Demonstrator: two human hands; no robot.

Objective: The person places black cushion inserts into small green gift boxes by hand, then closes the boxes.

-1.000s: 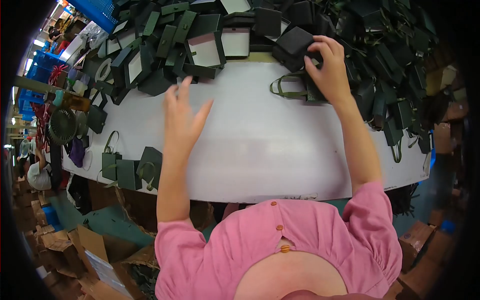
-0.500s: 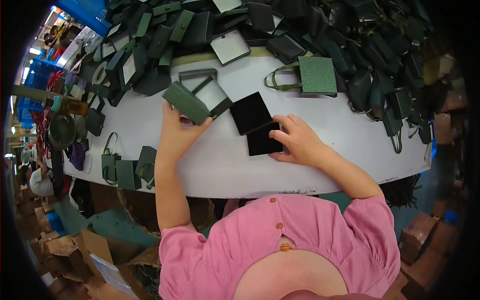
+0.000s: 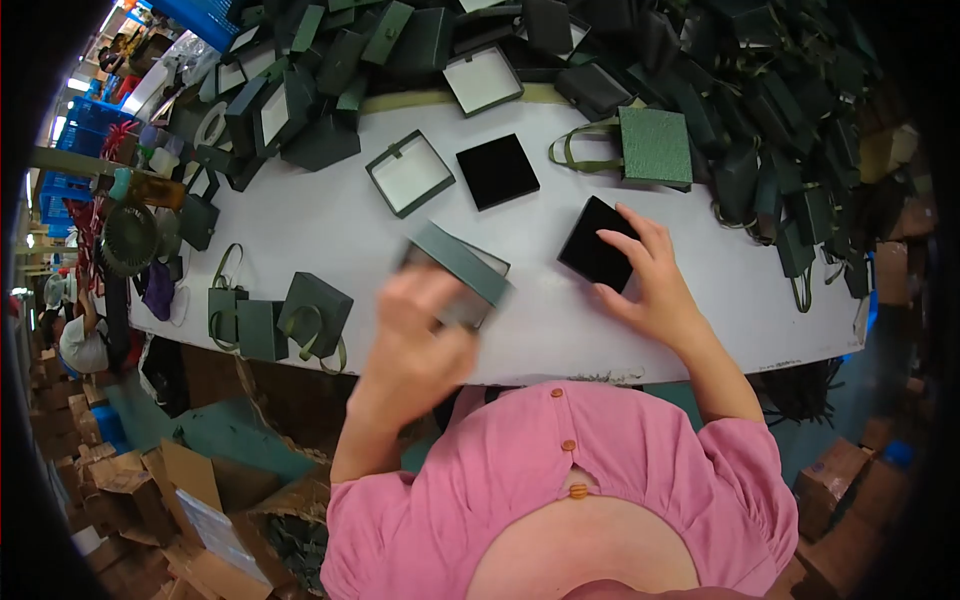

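- The left hand [image 3: 415, 335], blurred, is curled around a tilted green box [image 3: 458, 264], which projects from its fingers toward 1 o'clock.
- The right hand [image 3: 652, 287] grips a black pad [image 3: 590, 245] on its 10 o'clock side, fingertips over the pad's face and thumb by the near edge; whether the pad is raised off the table [image 3: 555, 340], I cannot tell.
- Seen from the left hand, that black pad is at 2 o'clock; seen from the right hand, the green box is at 9 o'clock, well apart.
- A second pad [image 3: 497, 172], also black, lies flat at 1 o'clock from the left hand.
- Just beside it, at 12 o'clock from the left hand, sits a white-lined tray [image 3: 410, 173]; another tray [image 3: 483, 80] is at 12 o'clock from the second pad.
- At 12 o'clock from the right hand lies a ribbon-handled box [image 3: 655, 147].
- Small green boxes [image 3: 317, 305] with ribbons stand at 9 o'clock from the left hand.
- A dark green heap [image 3: 760, 110] crosses the table's far side, from 10 to 2 o'clock.
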